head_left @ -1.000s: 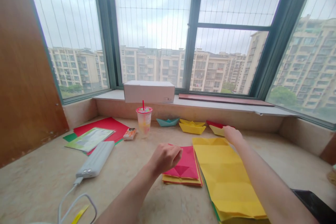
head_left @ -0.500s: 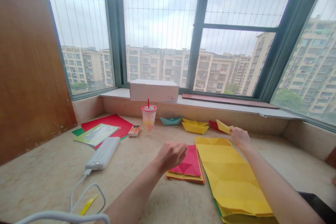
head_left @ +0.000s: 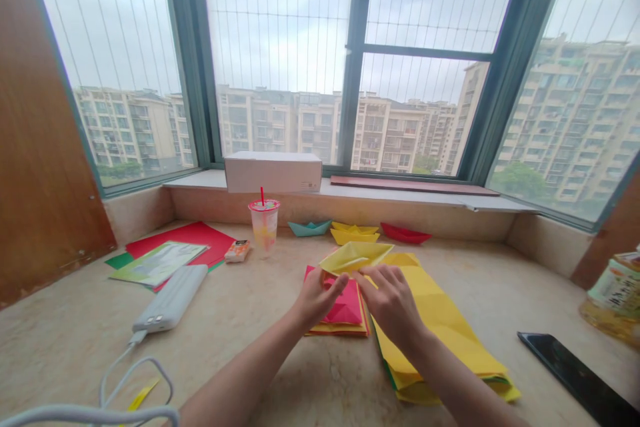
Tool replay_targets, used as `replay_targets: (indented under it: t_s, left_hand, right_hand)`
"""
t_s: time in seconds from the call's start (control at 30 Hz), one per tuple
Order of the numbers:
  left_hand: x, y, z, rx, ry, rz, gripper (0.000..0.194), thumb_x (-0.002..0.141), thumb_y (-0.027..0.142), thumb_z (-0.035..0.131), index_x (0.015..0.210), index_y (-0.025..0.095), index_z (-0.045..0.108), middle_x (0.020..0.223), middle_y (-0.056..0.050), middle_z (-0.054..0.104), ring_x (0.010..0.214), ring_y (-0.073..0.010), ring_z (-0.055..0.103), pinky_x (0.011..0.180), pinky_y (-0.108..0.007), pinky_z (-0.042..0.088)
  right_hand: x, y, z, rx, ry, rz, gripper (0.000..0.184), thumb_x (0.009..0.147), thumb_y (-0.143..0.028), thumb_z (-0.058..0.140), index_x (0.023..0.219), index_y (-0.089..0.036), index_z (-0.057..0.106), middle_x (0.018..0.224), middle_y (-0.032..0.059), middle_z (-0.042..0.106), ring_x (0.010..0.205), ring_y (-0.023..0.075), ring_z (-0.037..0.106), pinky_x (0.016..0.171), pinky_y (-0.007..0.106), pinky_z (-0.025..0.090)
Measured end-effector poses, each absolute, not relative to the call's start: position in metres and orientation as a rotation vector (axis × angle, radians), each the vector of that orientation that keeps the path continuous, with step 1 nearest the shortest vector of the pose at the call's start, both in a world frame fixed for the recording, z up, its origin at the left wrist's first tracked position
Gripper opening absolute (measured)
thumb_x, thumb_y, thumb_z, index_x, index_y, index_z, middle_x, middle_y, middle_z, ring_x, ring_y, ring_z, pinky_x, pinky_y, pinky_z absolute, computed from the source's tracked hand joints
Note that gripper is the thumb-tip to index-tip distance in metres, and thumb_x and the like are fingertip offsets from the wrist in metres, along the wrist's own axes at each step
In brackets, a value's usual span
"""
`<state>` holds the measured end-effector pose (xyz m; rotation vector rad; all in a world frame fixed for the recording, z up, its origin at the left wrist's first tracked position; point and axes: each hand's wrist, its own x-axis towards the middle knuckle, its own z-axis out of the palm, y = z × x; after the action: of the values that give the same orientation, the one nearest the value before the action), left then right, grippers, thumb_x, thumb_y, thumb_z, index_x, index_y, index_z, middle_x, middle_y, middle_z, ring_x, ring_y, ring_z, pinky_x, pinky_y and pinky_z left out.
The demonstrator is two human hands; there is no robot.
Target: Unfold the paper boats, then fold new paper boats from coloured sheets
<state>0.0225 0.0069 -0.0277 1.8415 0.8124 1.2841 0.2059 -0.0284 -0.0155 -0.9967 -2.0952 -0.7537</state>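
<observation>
A yellow folded paper boat (head_left: 355, 257) is held up between my left hand (head_left: 317, 297) and my right hand (head_left: 387, 303), with the fingers of both pinching its lower edge. Beneath the hands lies a pink folded paper sheet (head_left: 343, 307) on a stack of coloured paper. To its right is a long creased yellow paper sheet (head_left: 440, 320), partly under my right hand. Farther back stand a teal paper boat (head_left: 310, 229), a yellow paper boat (head_left: 355, 235) and a red paper boat (head_left: 405, 234).
A clear plastic cup with a red straw (head_left: 263, 225) stands on the stone counter (head_left: 75, 347). To the left are a white power bank (head_left: 170, 297), red paper (head_left: 185, 235) and a booklet (head_left: 157, 263). A black phone (head_left: 575, 373) and a bottle (head_left: 616, 297) lie right. A white box (head_left: 273, 172) sits on the sill.
The yellow paper piece has moved from the back row to the front, above the pink paper, and both hands now hold it. The red boat is uncovered. The view has swung slightly, bringing the phone and bottle in.
</observation>
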Motion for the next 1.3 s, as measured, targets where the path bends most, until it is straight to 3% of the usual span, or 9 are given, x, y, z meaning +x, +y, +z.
replay_targets:
  t_s: [0.2,0.4,0.6,0.77,0.97,1.13,1.3]
  left_hand:
    - [0.029,0.004,-0.023,1.604,0.721,1.354,0.060,0.086,0.059,0.056,0.127,0.015,0.056,0.112,-0.014,0.067,0.093,-0.0238,0.067,0.072,-0.033,0.058]
    - [0.021,0.009,-0.025,1.589,0.912,1.375,0.058,0.088,0.062,0.049,0.121,0.015,0.055,0.095,-0.008,0.068,0.076,-0.0183,0.066,0.065,-0.029,0.056]
    - [0.019,0.006,-0.023,1.821,0.999,1.261,0.059,0.091,0.064,0.040,0.119,0.014,0.057,0.080,-0.004,0.066,0.061,-0.0156,0.062,0.055,-0.026,0.051]
    - [0.021,0.000,-0.022,2.012,0.953,1.170,0.049,0.092,0.060,0.042,0.097,0.016,0.064,0.078,-0.006,0.069,0.067,-0.0171,0.064,0.059,-0.024,0.048]
    - [0.023,-0.005,-0.019,2.131,0.971,1.129,0.043,0.093,0.055,0.044,0.093,0.017,0.063,0.080,-0.004,0.069,0.068,-0.0169,0.063,0.061,-0.023,0.044]
    - [0.022,-0.004,-0.014,2.144,1.009,1.137,0.043,0.094,0.055,0.042,0.090,0.017,0.061,0.078,-0.004,0.067,0.069,-0.0174,0.061,0.063,-0.024,0.043]
    - [0.022,-0.006,-0.010,2.131,0.995,1.105,0.040,0.096,0.052,0.041,0.092,0.017,0.061,0.075,-0.002,0.065,0.066,-0.0160,0.059,0.061,-0.023,0.041]
  right_hand:
    - [0.198,-0.039,-0.020,-0.898,-2.161,-0.730,0.024,0.095,-0.016,0.054,0.115,-0.018,0.067,0.094,0.0080,0.071,0.085,0.0211,0.060,0.076,0.036,0.043]
    - [0.214,-0.042,-0.013,-0.872,-2.034,-0.568,0.032,0.091,-0.012,0.055,0.122,-0.020,0.063,0.107,0.0090,0.069,0.096,0.0212,0.060,0.085,0.038,0.046]
    - [0.227,-0.031,-0.017,-1.098,-2.019,-0.529,0.024,0.094,-0.022,0.055,0.114,-0.021,0.068,0.114,0.0111,0.067,0.102,0.0252,0.060,0.091,0.042,0.045]
    - [0.226,-0.027,-0.023,-1.225,-2.110,-0.448,0.032,0.092,-0.033,0.059,0.118,-0.016,0.064,0.114,0.0124,0.068,0.100,0.0270,0.062,0.090,0.042,0.045]
    - [0.226,-0.025,-0.027,-1.238,-2.124,-0.455,0.041,0.091,-0.037,0.058,0.124,-0.012,0.060,0.119,0.0156,0.067,0.102,0.0286,0.063,0.089,0.042,0.045]
    - [0.225,-0.026,-0.024,-1.109,-2.112,-0.486,0.044,0.092,-0.031,0.055,0.132,-0.013,0.054,0.119,0.0156,0.067,0.105,0.0268,0.063,0.088,0.040,0.047]
    - [0.225,-0.027,-0.024,-1.075,-2.161,-0.446,0.039,0.092,-0.020,0.050,0.130,-0.011,0.056,0.106,0.0139,0.073,0.093,0.0242,0.068,0.085,0.039,0.048]
